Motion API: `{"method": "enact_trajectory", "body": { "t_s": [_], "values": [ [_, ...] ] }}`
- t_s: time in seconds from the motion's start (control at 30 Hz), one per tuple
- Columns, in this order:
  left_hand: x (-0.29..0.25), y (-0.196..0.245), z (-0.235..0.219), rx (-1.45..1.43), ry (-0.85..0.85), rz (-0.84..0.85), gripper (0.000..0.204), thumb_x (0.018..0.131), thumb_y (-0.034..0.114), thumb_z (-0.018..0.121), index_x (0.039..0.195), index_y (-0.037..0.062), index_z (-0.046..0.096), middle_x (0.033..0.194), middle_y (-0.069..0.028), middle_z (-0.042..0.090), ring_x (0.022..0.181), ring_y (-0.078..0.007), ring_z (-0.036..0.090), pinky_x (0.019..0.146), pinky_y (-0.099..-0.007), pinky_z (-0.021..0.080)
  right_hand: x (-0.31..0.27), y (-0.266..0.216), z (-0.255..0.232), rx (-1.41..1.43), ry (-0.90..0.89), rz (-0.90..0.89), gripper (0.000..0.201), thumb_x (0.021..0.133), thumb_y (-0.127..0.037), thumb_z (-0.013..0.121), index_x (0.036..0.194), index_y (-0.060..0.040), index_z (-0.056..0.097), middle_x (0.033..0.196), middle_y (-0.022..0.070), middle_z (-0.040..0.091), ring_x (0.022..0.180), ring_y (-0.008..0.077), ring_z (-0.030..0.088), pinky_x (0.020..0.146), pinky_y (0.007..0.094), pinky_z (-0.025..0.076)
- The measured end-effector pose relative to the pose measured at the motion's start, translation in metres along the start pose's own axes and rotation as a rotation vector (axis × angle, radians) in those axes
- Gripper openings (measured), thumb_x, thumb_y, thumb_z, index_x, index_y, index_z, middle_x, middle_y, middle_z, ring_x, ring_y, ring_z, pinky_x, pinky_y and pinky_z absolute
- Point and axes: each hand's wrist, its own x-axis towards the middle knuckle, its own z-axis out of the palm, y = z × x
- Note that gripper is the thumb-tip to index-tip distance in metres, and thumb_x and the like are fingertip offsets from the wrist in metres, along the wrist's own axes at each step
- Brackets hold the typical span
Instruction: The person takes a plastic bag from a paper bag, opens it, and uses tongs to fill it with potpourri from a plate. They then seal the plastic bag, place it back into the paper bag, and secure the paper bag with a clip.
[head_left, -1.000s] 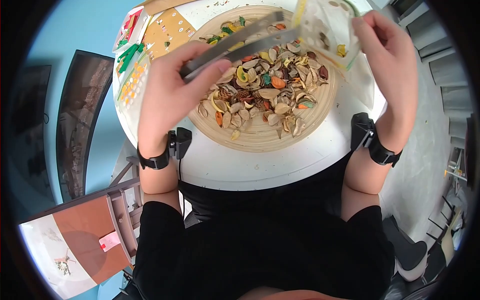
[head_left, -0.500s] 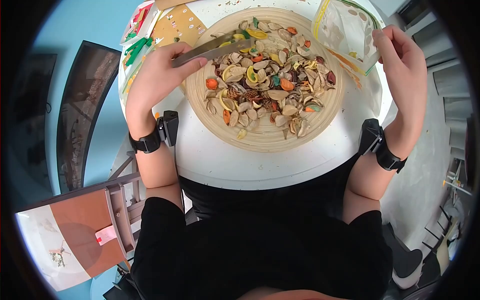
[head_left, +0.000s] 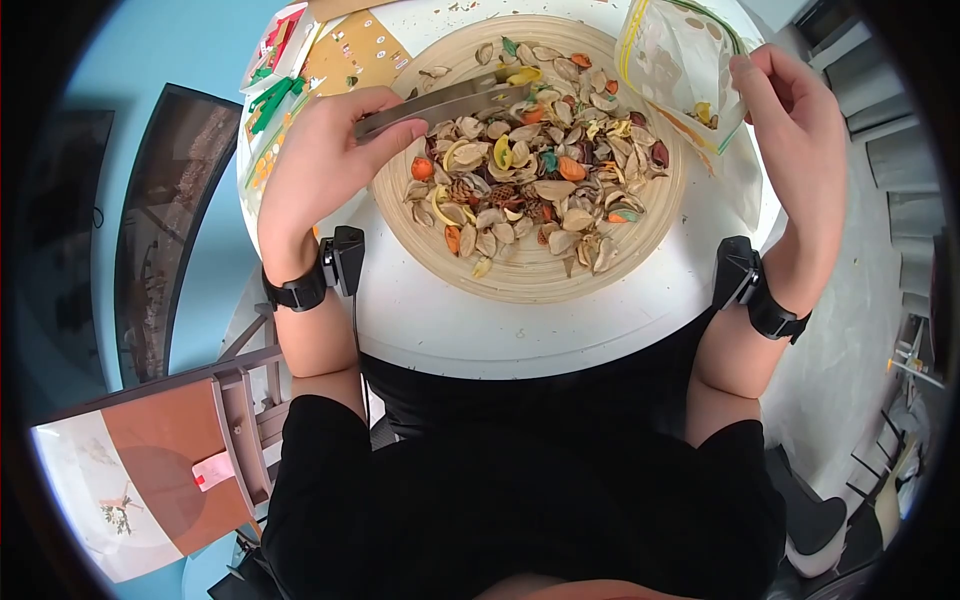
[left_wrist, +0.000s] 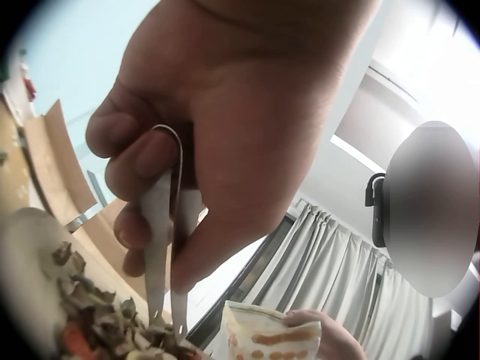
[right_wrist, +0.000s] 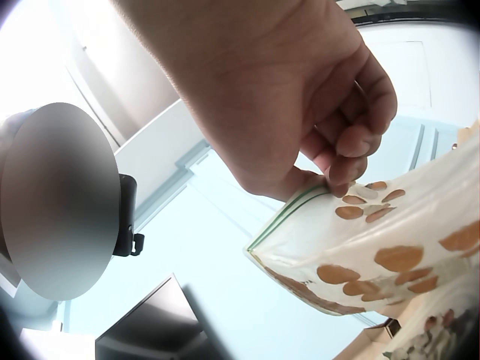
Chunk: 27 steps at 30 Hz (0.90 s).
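Note:
My left hand (head_left: 325, 150) grips metal tongs (left_wrist: 156, 251), thumb on one arm and fingers on the other. The tongs' tips reach over the far part of a round wooden tray (head_left: 430, 262), right at a yellow curled slice (head_left: 523, 75). Dried potpourri (head_left: 555, 190) covers the middle of the tray: pale husks, small cones, orange and green pieces. My right hand (head_left: 795, 120) pinches the edge of a clear zip bag (right_wrist: 375, 259) printed with brown spots. A few yellow bits sit low inside the bag, which overlaps the tray's right rim in the head view.
The tray rests on a white round table (head_left: 500, 350). At the back left are a gold patterned sheet (head_left: 355, 55), some green strips (head_left: 270, 105) and a white box with red contents (head_left: 283, 40). Small crumbs dot the tabletop. Grey curtains (left_wrist: 315, 255) hang beyond.
The tongs have moved from the bag's mouth back left over the tray, then slightly right to the yellow slice. The bag was lowered and shifted right, with my right hand still pinching it.

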Motion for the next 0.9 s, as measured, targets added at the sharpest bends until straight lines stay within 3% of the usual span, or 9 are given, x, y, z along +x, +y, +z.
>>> {"method": "enact_trajectory", "body": {
  "t_s": [0.1, 0.2, 0.3, 0.6, 0.7, 0.9],
  "values": [
    [-0.003, -0.001, 0.0, -0.17, 0.028, 0.036, 0.022, 0.093, 0.017, 0.077, 0.101, -0.0037, 0.071, 0.079, 0.0016, 0.066, 0.07, -0.0049, 0.05, 0.062, -0.0222, 0.04, 0.002, 0.004, 0.001, 0.018, -0.039, -0.021, 0.027, 0.099, -0.023, 0.064, 0.083, -0.0019, 0.057, 0.074, -0.0069, 0.051, 0.071, 0.0032, 0.044, 0.064, 0.0217, 0.035],
    [-0.006, 0.008, 0.008, -0.384, 0.182, 0.163, 0.021, 0.09, 0.017, 0.079, 0.098, -0.0014, 0.072, 0.068, -0.0011, 0.063, 0.062, -0.0053, 0.05, 0.055, -0.0244, 0.039, -0.002, -0.003, 0.005, 0.004, -0.056, -0.037, 0.027, 0.098, -0.022, 0.064, 0.083, -0.0012, 0.057, 0.073, -0.0067, 0.051, 0.069, 0.0026, 0.043, 0.061, 0.0219, 0.034],
    [-0.009, 0.024, 0.014, -0.416, 0.203, 0.202, 0.022, 0.091, 0.016, 0.079, 0.099, -0.0024, 0.072, 0.07, -0.0004, 0.064, 0.063, -0.0046, 0.051, 0.055, -0.0225, 0.04, -0.007, -0.015, 0.015, -0.026, -0.08, -0.031, 0.027, 0.098, -0.021, 0.064, 0.082, -0.0009, 0.057, 0.069, -0.0066, 0.048, 0.066, 0.0025, 0.041, 0.058, 0.0227, 0.032],
    [-0.002, 0.044, 0.044, -0.354, 0.199, 0.195, 0.025, 0.091, 0.022, 0.078, 0.101, -0.001, 0.072, 0.07, -0.0059, 0.066, 0.059, -0.0093, 0.055, 0.055, -0.0256, 0.042, -0.011, -0.027, 0.026, -0.047, -0.094, -0.08, 0.026, 0.097, -0.02, 0.065, 0.081, -0.0007, 0.058, 0.065, -0.0056, 0.047, 0.063, 0.0018, 0.042, 0.055, 0.0231, 0.032],
    [-0.004, 0.043, 0.038, -0.367, 0.167, 0.11, 0.025, 0.092, 0.022, 0.078, 0.1, -0.0009, 0.072, 0.072, -0.0039, 0.067, 0.062, -0.0074, 0.056, 0.055, -0.0244, 0.043, -0.008, -0.025, 0.02, -0.04, -0.09, -0.051, 0.026, 0.097, -0.02, 0.065, 0.082, -0.0009, 0.058, 0.067, -0.0058, 0.049, 0.065, 0.002, 0.044, 0.058, 0.0229, 0.034],
    [0.003, 0.014, 0.018, -0.463, 0.303, 0.062, 0.024, 0.094, 0.021, 0.077, 0.102, -0.0017, 0.072, 0.077, 0.0012, 0.069, 0.069, -0.0037, 0.058, 0.06, -0.0201, 0.043, 0.001, 0.001, -0.002, 0.034, -0.043, -0.04, 0.026, 0.098, -0.023, 0.064, 0.083, -0.0028, 0.058, 0.074, -0.0071, 0.051, 0.072, 0.0022, 0.044, 0.064, 0.0216, 0.035]
  ]
}}
